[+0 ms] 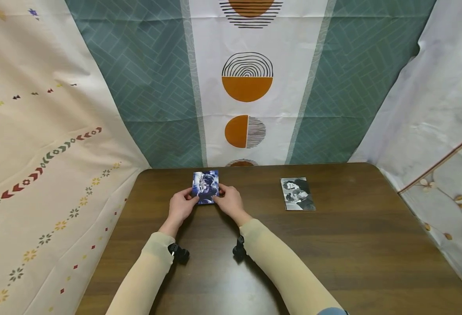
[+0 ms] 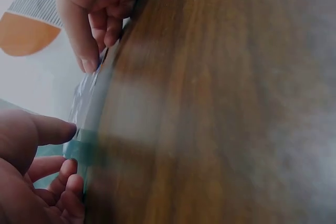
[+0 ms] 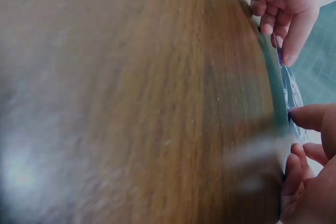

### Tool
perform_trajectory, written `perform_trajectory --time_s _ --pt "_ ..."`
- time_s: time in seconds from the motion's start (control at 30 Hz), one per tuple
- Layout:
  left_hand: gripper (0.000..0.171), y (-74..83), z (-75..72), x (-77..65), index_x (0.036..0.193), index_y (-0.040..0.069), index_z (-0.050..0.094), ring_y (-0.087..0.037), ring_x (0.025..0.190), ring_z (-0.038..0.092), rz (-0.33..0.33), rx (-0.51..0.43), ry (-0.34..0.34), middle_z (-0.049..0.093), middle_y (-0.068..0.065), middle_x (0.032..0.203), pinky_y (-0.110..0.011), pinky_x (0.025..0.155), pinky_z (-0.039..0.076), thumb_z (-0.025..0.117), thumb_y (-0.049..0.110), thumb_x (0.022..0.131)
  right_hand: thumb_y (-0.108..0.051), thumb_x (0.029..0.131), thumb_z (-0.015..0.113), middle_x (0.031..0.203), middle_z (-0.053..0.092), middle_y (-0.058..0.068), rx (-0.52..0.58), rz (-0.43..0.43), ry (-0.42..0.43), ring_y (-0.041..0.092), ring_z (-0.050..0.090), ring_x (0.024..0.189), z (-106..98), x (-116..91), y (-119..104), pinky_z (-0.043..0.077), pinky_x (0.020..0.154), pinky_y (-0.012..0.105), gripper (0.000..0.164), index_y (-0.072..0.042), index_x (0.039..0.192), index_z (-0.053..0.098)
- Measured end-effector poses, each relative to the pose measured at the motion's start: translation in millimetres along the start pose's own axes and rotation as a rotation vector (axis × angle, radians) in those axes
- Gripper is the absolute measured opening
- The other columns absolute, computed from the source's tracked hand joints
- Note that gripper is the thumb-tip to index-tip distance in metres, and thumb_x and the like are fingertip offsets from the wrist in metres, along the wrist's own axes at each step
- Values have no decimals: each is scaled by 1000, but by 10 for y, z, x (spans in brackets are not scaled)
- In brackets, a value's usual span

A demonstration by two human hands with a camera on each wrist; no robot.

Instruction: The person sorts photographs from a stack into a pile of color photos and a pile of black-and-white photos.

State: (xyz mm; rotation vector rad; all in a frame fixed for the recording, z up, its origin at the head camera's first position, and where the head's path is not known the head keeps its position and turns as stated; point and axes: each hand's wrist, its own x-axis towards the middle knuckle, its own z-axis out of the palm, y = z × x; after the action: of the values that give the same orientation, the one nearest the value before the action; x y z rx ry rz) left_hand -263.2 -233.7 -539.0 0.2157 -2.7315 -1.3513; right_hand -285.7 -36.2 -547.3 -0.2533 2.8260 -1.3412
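Observation:
A blue-and-purple picture card (image 1: 205, 188) is near the table's far edge, left of centre. My left hand (image 1: 181, 205) pinches its left edge, thumb on the lower corner. On the opposite edge, my right hand (image 1: 231, 202) pinches it the same way. Seen almost edge-on in the left wrist view, the glossy card (image 2: 84, 98) lies between the thumbs, close over the tabletop. The right wrist view shows both thumbs on its printed face, with fingers curled behind. A black-and-white picture card (image 1: 297, 194) lies flat to the right, apart from both hands.
The brown wooden table (image 1: 352, 245) ends just beyond the cards, where a green and white patterned curtain (image 1: 156, 87) hangs. Patterned cloths flank the table on the left and right. Small black cameras (image 1: 178, 253) are strapped at both wrists.

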Motion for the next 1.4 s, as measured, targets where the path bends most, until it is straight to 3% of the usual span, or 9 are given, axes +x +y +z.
perform_trajectory --time_s 0.2,0.5,0.73,1.4 --pt "56 16 77 99 145 -2 65 -29 90 58 -18 118 -12 62 -10 96 -41 80 45 77 22 96 -28 95 80 115 71 4 -80 82 18 24 66 106 36 58 -23 54 92 45 60 -13 151 64" --pt "56 69 124 105 146 1 65 -35 98 63 -25 240 -11 69 -14 100 -50 84 50 74 26 96 -28 94 80 110 69 6 -153 137 32 25 66 101 46 67 -95 55 83 45 58 -15 149 66" --pt "57 105 123 69 148 3 64 -39 108 63 -31 272 -8 67 -18 110 -53 90 51 75 27 98 -29 95 80 116 70 9 -174 166 37 28 68 107 51 80 -106 57 86 47 55 -17 147 68" --pt "55 105 128 45 150 3 62 -41 111 59 -24 272 -4 63 -21 115 -54 90 48 72 28 101 -33 95 80 113 69 6 -181 161 20 26 67 106 47 89 -91 56 87 46 56 -17 147 68"
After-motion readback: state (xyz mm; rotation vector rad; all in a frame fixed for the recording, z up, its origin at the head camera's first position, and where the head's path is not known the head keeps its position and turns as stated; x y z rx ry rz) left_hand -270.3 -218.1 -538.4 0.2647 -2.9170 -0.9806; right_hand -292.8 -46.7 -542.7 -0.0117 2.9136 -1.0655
